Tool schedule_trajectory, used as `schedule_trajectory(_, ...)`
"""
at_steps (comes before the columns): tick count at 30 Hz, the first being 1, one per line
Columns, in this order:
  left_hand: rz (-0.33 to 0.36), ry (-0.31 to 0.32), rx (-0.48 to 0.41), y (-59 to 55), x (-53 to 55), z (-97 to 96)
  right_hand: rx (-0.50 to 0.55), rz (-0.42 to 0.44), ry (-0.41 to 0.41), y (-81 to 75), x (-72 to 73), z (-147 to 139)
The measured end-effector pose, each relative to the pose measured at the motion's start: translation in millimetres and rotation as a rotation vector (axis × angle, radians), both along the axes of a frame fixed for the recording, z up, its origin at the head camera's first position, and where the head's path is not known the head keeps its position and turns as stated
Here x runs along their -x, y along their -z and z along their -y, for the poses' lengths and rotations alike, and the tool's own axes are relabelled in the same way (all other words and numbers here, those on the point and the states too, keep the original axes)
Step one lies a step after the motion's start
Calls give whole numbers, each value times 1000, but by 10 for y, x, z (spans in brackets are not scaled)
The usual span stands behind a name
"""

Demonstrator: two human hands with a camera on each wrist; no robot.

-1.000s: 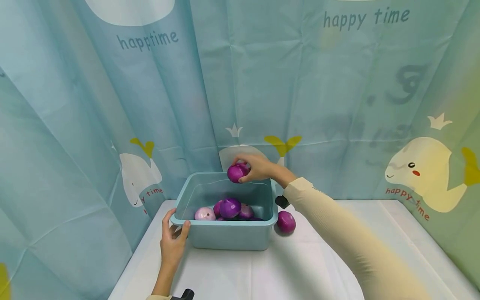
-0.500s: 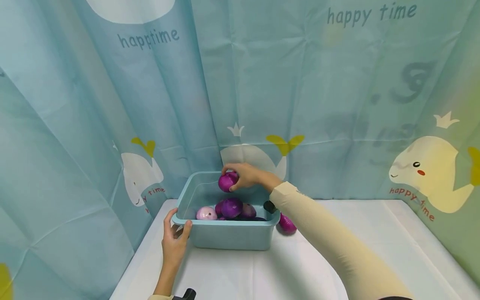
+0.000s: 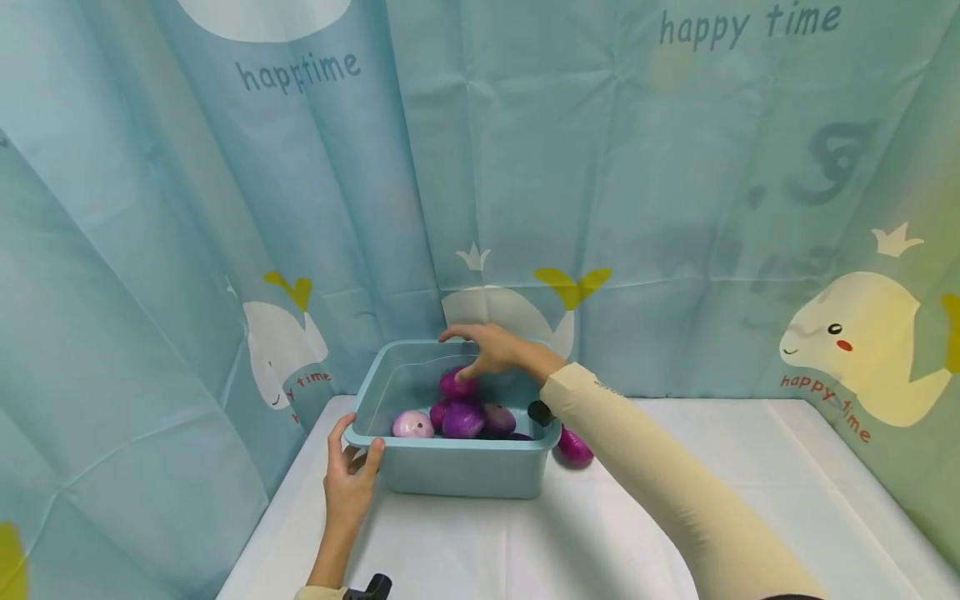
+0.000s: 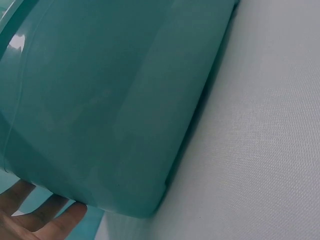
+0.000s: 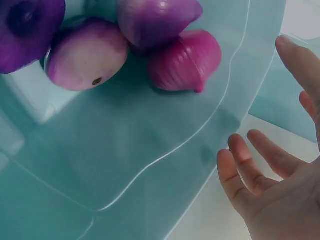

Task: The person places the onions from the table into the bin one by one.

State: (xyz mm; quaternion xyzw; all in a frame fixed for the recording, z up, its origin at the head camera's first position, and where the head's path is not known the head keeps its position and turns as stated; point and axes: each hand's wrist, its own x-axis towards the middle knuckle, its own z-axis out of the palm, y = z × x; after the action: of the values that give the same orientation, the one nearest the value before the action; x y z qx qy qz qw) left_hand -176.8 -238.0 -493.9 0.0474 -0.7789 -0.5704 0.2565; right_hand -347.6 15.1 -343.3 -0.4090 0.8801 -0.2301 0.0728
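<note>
My left hand grips the front left corner of a blue-green plastic bin, thumb on the near side of the rim. In the left wrist view its fingertips touch the bin's wall. My right hand hovers over the bin's back part, fingers spread and holding nothing. Just below it, a magenta onion lies inside against the others, partly covered by the thumb. Around it are a dark purple onion, a pale pink onion and a mauve onion with a brown spot.
Another magenta onion lies on the white table right of the bin, partly hidden by the right sleeve. A blue-green curtain with whale prints hangs right behind the table.
My right hand has moved left over the bin and let go of the magenta onion, which has dropped among the others. The left hand keeps its hold on the rim.
</note>
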Motion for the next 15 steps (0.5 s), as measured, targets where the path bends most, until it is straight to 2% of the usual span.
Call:
schedule_trajectory(10, 16, 4, -3, -10, 2, 1, 18, -21, -32, -63, -25, -107)
schedule_trajectory(15, 33, 1, -9, -11, -2, 9, 104, -17, -71, -120, -60, -297)
